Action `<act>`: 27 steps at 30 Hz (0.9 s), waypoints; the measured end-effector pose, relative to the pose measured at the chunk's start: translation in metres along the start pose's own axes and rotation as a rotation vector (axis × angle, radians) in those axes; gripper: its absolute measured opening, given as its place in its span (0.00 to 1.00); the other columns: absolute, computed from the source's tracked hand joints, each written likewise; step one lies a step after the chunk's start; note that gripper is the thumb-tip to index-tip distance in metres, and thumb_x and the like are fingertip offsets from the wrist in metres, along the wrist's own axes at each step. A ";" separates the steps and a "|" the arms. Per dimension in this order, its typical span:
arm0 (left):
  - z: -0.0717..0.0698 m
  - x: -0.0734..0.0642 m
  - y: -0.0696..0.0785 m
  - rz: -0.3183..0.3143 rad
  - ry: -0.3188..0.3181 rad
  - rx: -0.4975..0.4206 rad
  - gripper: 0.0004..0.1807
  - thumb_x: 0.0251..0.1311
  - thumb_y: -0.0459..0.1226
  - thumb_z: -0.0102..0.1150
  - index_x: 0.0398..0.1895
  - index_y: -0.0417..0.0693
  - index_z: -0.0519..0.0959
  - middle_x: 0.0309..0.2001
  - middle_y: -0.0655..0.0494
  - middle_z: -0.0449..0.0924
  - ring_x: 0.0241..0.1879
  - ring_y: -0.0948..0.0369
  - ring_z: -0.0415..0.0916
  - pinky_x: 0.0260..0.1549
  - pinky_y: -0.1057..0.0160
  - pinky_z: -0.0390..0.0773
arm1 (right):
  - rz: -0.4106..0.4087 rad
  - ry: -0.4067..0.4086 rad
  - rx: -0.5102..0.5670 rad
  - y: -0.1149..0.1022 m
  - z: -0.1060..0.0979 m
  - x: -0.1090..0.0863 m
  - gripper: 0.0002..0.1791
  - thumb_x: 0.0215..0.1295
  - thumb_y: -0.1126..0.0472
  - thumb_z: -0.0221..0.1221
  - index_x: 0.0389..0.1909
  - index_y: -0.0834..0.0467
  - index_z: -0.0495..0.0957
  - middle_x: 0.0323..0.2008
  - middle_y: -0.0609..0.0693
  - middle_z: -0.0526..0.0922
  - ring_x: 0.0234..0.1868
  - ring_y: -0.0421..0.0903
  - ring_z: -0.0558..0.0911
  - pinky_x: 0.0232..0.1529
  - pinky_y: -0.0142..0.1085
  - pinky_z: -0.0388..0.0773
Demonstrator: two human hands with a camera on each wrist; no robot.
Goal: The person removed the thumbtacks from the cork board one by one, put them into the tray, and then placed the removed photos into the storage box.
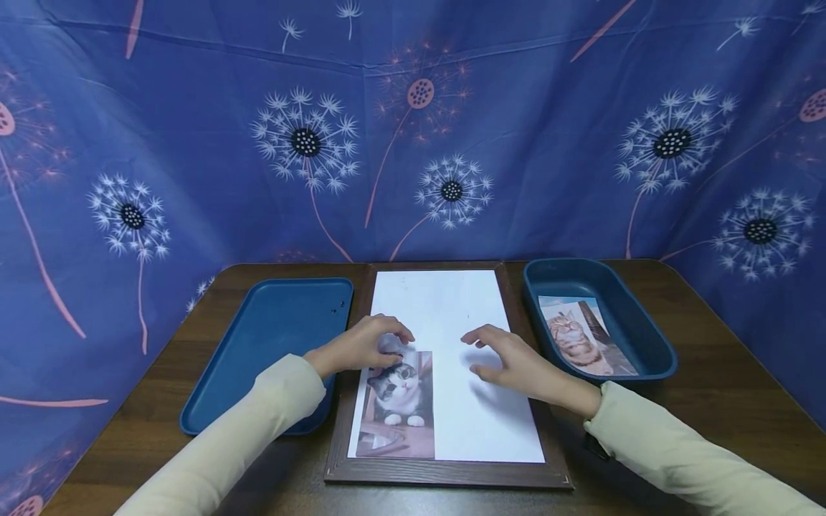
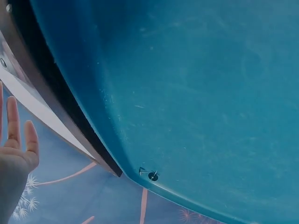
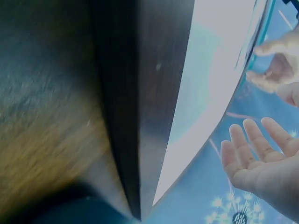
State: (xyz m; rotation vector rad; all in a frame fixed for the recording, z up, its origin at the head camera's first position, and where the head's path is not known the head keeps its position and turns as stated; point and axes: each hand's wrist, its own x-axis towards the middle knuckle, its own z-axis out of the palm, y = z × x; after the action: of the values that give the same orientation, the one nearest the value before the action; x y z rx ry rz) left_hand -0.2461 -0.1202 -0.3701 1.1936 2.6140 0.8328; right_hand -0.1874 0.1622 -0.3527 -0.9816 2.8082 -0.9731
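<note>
A brown-framed white board (image 1: pixel 484 430) lies in the middle of the table. On its lower left part is a photo of a grey and white cat (image 1: pixel 400 423). My left hand (image 1: pixel 361 345) hovers at the photo's top edge, thumb and fingers spread apart; I cannot tell whether it touches the photo. The right hand (image 1: pixel 513 364) is over the board's right half, fingers loosely bent with nothing between them. In the right wrist view the right hand (image 3: pixel 261 161) shows its palm and parted fingers, the left hand (image 3: pixel 280 65) beyond it.
Left of the board, a flat blue tray (image 1: pixel 271 344) bears two small dark tacks (image 2: pixel 153 176) near its far right corner. To the right stands a deeper blue bin (image 1: pixel 619 308) with a photo of an orange cat (image 1: pixel 574 344) in it. A blue dandelion-print cloth (image 1: pixel 516 129) hangs behind.
</note>
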 end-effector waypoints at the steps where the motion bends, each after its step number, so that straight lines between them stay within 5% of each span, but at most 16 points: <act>1: 0.000 0.000 0.000 0.003 0.002 0.004 0.18 0.51 0.36 0.64 0.47 0.47 0.78 0.42 0.55 0.80 0.47 0.58 0.74 0.50 0.57 0.74 | 0.003 -0.014 -0.006 -0.002 0.002 0.000 0.22 0.55 0.64 0.61 0.51 0.62 0.71 0.48 0.57 0.77 0.48 0.53 0.76 0.48 0.47 0.74; 10: 0.001 -0.002 -0.001 -0.015 0.001 0.034 0.14 0.51 0.36 0.64 0.43 0.49 0.79 0.40 0.58 0.80 0.43 0.61 0.75 0.48 0.61 0.75 | -0.024 -0.101 -0.048 -0.016 0.019 0.003 0.22 0.55 0.60 0.62 0.50 0.61 0.72 0.48 0.53 0.77 0.49 0.50 0.76 0.50 0.45 0.73; 27: 0.006 -0.002 -0.006 0.044 0.020 0.106 0.11 0.52 0.36 0.62 0.40 0.50 0.80 0.35 0.61 0.79 0.38 0.63 0.73 0.43 0.63 0.75 | -0.094 -0.160 -0.144 -0.034 0.041 0.006 0.25 0.54 0.54 0.63 0.52 0.56 0.71 0.52 0.49 0.73 0.55 0.46 0.72 0.54 0.46 0.70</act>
State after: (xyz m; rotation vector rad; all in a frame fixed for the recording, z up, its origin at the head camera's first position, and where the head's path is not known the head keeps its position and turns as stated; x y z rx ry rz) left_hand -0.2467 -0.1227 -0.3784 1.2808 2.6878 0.7251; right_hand -0.1643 0.1155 -0.3653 -1.1598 2.7521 -0.6722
